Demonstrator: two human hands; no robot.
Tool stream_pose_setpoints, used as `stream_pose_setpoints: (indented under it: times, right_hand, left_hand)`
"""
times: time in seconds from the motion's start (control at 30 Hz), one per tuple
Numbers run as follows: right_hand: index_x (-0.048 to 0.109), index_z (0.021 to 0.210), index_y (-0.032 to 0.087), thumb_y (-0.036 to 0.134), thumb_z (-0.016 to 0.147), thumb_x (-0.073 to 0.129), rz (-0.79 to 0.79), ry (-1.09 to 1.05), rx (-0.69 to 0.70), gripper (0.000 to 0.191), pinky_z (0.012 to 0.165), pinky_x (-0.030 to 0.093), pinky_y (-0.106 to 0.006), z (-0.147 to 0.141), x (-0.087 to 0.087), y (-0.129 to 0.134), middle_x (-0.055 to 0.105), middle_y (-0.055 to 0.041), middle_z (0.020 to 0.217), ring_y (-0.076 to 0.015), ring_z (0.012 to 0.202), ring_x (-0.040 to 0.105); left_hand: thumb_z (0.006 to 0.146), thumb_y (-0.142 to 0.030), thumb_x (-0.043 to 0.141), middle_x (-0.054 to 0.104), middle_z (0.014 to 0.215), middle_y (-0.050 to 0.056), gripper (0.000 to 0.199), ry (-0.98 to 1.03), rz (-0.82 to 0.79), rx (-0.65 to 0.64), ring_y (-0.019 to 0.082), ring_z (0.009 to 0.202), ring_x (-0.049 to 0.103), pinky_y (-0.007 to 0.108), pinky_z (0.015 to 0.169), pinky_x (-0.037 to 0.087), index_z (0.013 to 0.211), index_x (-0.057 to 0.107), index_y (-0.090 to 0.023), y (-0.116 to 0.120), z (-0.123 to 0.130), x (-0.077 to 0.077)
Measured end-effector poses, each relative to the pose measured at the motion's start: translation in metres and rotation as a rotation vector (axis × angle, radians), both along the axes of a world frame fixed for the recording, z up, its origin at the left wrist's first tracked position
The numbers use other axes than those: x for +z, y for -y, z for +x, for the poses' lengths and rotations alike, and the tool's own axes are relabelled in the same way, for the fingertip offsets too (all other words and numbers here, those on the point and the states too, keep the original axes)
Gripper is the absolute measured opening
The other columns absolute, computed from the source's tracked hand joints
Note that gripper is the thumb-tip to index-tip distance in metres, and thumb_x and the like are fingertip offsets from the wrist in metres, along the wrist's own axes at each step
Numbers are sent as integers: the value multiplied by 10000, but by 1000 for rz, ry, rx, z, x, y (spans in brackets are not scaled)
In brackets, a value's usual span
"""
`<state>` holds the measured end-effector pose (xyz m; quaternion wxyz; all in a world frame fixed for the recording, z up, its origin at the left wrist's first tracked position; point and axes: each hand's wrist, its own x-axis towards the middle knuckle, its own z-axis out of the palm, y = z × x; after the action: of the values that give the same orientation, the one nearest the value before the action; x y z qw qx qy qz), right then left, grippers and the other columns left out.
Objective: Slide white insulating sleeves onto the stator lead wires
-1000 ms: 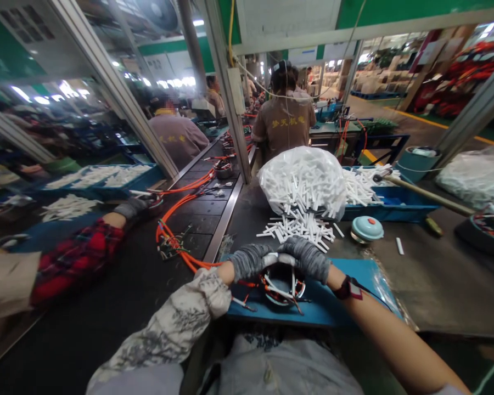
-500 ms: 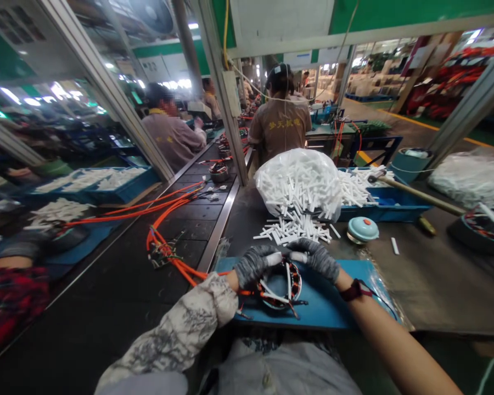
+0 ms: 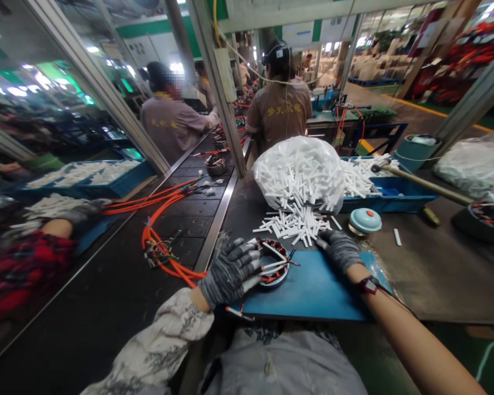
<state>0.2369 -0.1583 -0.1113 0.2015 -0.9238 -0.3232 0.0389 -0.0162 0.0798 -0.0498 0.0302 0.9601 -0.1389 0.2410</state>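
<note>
A round wound ring (image 3: 275,281) with orange-red windings and white tubes in it sits on the blue mat (image 3: 313,291). My left hand (image 3: 233,272), in a grey glove, lies against the ring's left side with its fingers spread. My right hand (image 3: 341,249), also gloved, is at the near right edge of a loose pile of white tubes (image 3: 294,224); its fingertips reach toward the tubes, and whether they pinch one is hidden. Behind the pile a clear bag (image 3: 298,170) bulges with more tubes.
A light-blue round container (image 3: 365,221) stands right of the pile, before a blue tray (image 3: 407,203). A long-handled hammer (image 3: 432,182) leans there. Orange cables (image 3: 152,236) lie on the conveyor (image 3: 127,296) at left. A co-worker's red plaid sleeve (image 3: 33,269) shows far left.
My right hand has left the ring and moved right to the tube pile. The ring has turned and shifted slightly left and up. My left hand has opened beside it. The co-worker's gloved hand has moved right.
</note>
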Motion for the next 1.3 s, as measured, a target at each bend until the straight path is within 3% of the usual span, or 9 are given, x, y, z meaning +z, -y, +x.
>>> stream_pose_setpoints:
  times: [0.2,0.37,0.47,0.57,0.73,0.87,0.97,1.13,1.3]
  right_hand:
    - [688,1143,203,339,805,663,41,23,-48,365,779,508,-322,0,-1,-6,735,-83,990,-224,872,669]
    - [721,1073,182,346,807,643,48,93,-120,321,822,494,-371,1,9,-1,701,-121,993,-261,907,643]
    - [734,1016,163,328,832,596,60,176,-167,284,863,473,-408,-4,16,6,677,-167,1045,-301,974,623]
    - [693,1127,147,320,888,498,122,224,-198,354,897,473,-423,-14,23,9,681,-170,1090,-294,995,631]
    - [698,1090,211,387,864,559,525,-171,26,318,920,495,-392,-47,35,14,720,-64,1062,-229,984,653]
    - [715,934,216,432,767,671,666,-564,-62,277,799,525,-360,-72,37,18,739,-33,909,-203,824,657]
    - [718,881,210,449,728,710,707,-637,-134,284,747,520,-338,-79,33,20,734,-35,863,-195,782,640]
    - [721,923,175,489,830,641,709,-823,-45,337,597,497,-292,-81,27,21,669,-11,660,-140,573,572]
    - [742,1034,247,449,809,707,658,-554,196,304,853,542,-366,-81,23,11,752,-42,1005,-217,915,687]
  left_hand:
    - [916,-246,575,713,1156,51,216,0,-117,-24,217,1280,534,491,1194,256,1106,675,-221,1,6,-14]
    - [937,-268,521,751,911,32,257,-97,-258,30,169,852,695,449,1109,407,1136,674,-213,22,17,-18]
    - [927,-294,533,756,944,26,249,-115,-294,101,185,889,696,499,1156,333,1115,683,-227,32,16,-22]
    - [933,-298,522,754,1018,18,253,-102,-331,122,183,977,685,500,1200,260,1119,681,-235,33,14,-26]
    - [953,-287,492,744,1064,17,303,-152,-317,79,175,1017,675,492,1218,227,1211,646,-241,27,15,-29]
    - [958,-277,488,736,1090,25,316,-144,-322,69,188,1066,658,500,1221,221,1232,639,-236,26,16,-30]
    - [957,-277,498,748,1019,24,319,-118,-331,47,179,992,677,492,1223,224,1242,634,-228,25,15,-32]
    - [950,-266,521,750,982,14,317,-99,-354,26,161,942,684,484,1231,197,1246,626,-222,24,15,-35]
    - [969,-266,478,745,969,5,333,-174,-294,33,170,967,670,512,1233,147,1269,619,-240,21,16,-35]
